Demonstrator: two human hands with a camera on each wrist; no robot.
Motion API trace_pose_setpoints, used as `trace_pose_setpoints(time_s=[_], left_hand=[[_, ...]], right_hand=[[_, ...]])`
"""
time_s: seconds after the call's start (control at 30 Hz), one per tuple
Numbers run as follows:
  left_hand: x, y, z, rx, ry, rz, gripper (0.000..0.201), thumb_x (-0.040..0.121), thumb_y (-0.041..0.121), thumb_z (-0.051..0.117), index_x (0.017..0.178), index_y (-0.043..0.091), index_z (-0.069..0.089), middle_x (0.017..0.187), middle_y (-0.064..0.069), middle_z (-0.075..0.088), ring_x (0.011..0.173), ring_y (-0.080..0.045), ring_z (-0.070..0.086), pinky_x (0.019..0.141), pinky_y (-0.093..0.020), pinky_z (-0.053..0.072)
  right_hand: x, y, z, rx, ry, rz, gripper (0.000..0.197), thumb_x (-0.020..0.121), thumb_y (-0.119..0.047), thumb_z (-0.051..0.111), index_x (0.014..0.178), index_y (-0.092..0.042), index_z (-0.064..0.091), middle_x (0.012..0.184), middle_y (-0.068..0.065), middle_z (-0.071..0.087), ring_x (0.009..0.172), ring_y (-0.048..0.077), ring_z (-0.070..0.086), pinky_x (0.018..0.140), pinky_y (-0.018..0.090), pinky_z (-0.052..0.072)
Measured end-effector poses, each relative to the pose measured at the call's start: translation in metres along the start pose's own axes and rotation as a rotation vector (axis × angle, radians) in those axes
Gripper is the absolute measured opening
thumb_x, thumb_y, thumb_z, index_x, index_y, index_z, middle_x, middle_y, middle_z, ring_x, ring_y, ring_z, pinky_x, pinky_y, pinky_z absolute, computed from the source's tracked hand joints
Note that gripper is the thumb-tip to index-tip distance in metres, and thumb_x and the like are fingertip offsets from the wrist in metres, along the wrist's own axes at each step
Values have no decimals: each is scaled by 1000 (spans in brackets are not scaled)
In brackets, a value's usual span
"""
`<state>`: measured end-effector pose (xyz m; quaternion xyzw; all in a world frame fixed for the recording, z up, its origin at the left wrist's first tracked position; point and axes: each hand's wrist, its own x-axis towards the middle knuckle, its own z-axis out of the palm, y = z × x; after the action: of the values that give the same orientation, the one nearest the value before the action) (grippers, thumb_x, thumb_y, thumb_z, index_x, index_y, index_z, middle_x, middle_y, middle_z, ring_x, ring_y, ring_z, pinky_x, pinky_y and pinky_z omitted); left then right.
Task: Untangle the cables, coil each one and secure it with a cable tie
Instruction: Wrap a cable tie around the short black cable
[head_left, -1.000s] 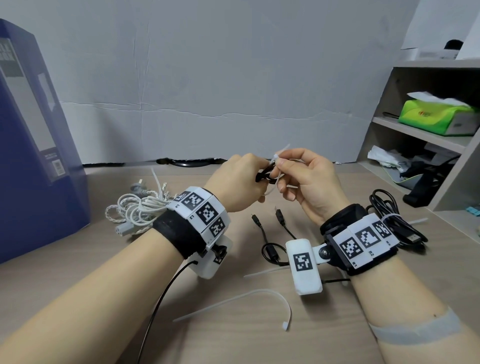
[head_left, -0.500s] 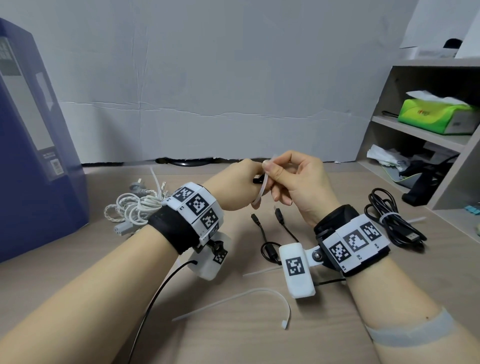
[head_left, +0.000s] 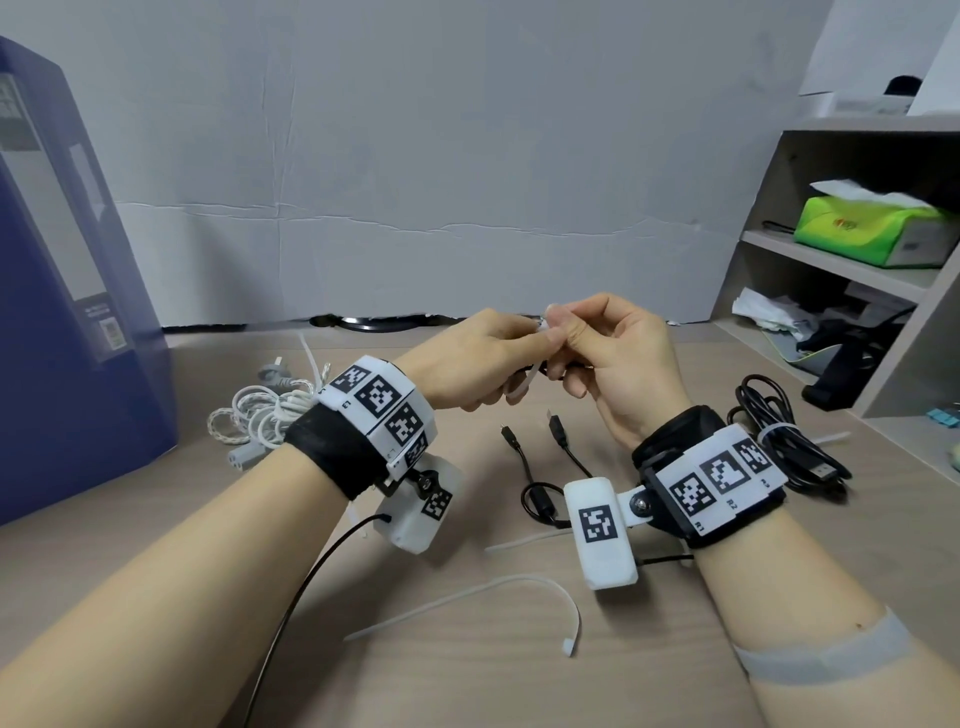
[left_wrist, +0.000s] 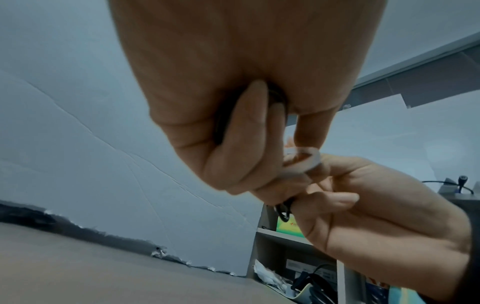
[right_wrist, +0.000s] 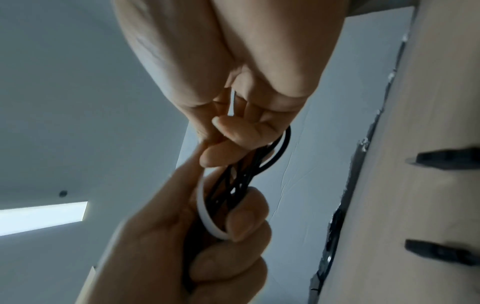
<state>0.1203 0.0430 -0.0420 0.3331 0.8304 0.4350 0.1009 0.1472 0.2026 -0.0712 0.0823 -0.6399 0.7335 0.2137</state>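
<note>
- Head view: both hands raised above the desk (head_left: 519, 686), meeting at centre frame.
- left hand (head_left: 467, 364) fingers curled around a small coil of black cable (right_wrist: 241, 181); the coil sits inside the fist, strands showing between the fingers in the right wrist view.
- right hand (head_left: 618, 358) pinches the white cable tie (right_wrist: 205, 214) between thumb and forefinger, right against the left hand's fingertips.
- Tie is looped round the coiled strands; its band curves under the left fingers. Whether the tail is already through the head is hard to tell, since fingers cover that spot.
- Left wrist view: tie loop (left_wrist: 301, 158) sits at the junction of both hands, with a short bit of black cable (left_wrist: 283, 209) poking out below.
- Two loose ends with plugs (head_left: 556, 431) lie on the desk under the hands; they look like the same cable.
- Bundled black cable (head_left: 779, 436) with a white tie on it rests on the desk beside the right wrist.
- White cable bundle (head_left: 260, 415) lies behind the left wrist, near the blue box (head_left: 62, 312).
- Spare cable tie (head_left: 493, 597) lies flat on the desk near the forearms; another one (head_left: 524, 540) is partly under the right wrist camera.
- Shelf unit (head_left: 831, 270) at right holds a green tissue pack (head_left: 872, 228).
</note>
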Motion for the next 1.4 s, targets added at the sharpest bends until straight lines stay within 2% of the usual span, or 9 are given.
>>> trace_pose_setpoints(time_s=[0.2, 0.3, 0.43, 0.57, 0.77, 0.83, 1.0, 1.17, 1.4], left_hand=[[1, -2, -2, 34, 49, 7, 36, 106, 36, 39, 94, 16, 66, 66, -10, 63, 50, -17, 39, 42, -23, 30], [4, -2, 0, 89, 105, -2, 37, 105, 31, 36, 96, 9, 65, 63, -11, 65, 45, -14, 43, 40, -19, 33], [10, -11, -5, 98, 188, -119, 31, 98, 21, 39, 94, 1, 62, 66, -7, 71, 49, -19, 44, 40, -20, 32], [10, -24, -16, 57, 272, -242, 20, 94, 16, 40, 85, 10, 57, 73, -9, 75, 54, -22, 41, 43, -22, 32], [14, -29, -28, 18, 316, -214, 28, 95, 10, 37, 104, 1, 62, 75, -6, 72, 51, -20, 40, 41, -21, 32], [13, -30, -28, 69, 313, -182, 30, 96, 10, 37, 108, 4, 64, 72, 0, 70, 50, -18, 42, 42, -21, 34], [13, -25, -26, 282, 247, -83, 30, 101, 16, 39, 121, 21, 61, 79, 7, 70, 60, -11, 52, 53, -26, 38], [8, -18, -15, 449, 130, 39, 36, 101, 22, 46, 133, 30, 60, 86, 9, 71, 87, -14, 64, 75, -27, 49], [5, -16, -15, 371, 62, 126, 38, 97, 16, 55, 129, 34, 64, 95, 10, 74, 98, -14, 67, 88, -36, 53]], right_hand=[[0, 1, 1, 76, -57, 25, 14, 93, -6, 65, 81, -5, 59, 80, 14, 66, 50, 14, 46, 37, 20, 30], [0, 1, 3, 72, -63, 13, 16, 93, -4, 65, 79, -6, 56, 68, 4, 65, 50, 14, 43, 37, 20, 29], [-4, -3, 7, 87, -106, -5, 16, 87, -8, 69, 76, -9, 57, 62, 4, 53, 53, 17, 40, 38, 20, 27], [-6, -9, 9, 141, -178, -25, 18, 78, -15, 71, 78, -7, 55, 68, 8, 48, 54, 18, 41, 38, 21, 27], [-3, -5, 5, 130, -174, 24, 22, 92, -7, 65, 73, -11, 56, 68, 8, 52, 55, 19, 46, 39, 21, 29], [-3, -3, 4, 75, -186, 48, 17, 88, -10, 67, 74, -11, 57, 68, 10, 54, 55, 21, 48, 40, 22, 30], [-3, -1, 3, -2, -261, 179, 15, 80, -15, 64, 92, -7, 60, 73, 13, 60, 55, 24, 54, 41, 25, 32], [-4, 5, 6, -177, -290, 261, 24, 98, -26, 63, 99, -2, 62, 67, 14, 63, 49, 23, 56, 39, 23, 37], [-4, 6, 3, -236, -262, 261, 31, 102, -27, 57, 88, 1, 62, 47, 3, 42, 37, 14, 30, 41, 20, 22]])
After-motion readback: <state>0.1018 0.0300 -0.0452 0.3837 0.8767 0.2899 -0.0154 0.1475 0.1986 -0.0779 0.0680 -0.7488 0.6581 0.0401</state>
